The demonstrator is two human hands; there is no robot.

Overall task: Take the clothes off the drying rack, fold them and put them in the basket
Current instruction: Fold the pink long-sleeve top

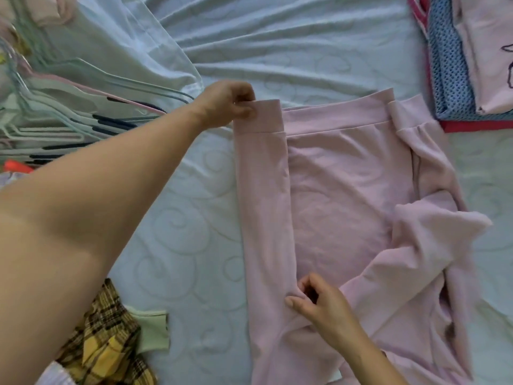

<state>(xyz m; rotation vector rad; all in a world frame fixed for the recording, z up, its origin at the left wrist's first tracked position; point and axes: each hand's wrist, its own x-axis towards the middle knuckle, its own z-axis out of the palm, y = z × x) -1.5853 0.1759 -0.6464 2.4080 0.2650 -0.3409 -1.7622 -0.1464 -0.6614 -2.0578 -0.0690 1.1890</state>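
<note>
A pale pink long-sleeved top point(338, 195) lies spread on the light blue bed sheet point(277, 51), its hem at the far side. One sleeve is folded straight along the left edge of the body. My left hand point(230, 102) pinches that sleeve's cuff at the far left corner of the garment. My right hand point(319, 304) pinches the same sleeve near its shoulder end, close to me. The other sleeve lies crumpled across the right side. No drying rack or basket is in view.
A pile of plastic hangers point(69, 107) lies at the left. A stack of folded clothes point(458, 65) sits at the far right corner. A yellow plaid garment point(108, 345) and a pale green piece point(154, 332) lie near the bottom left.
</note>
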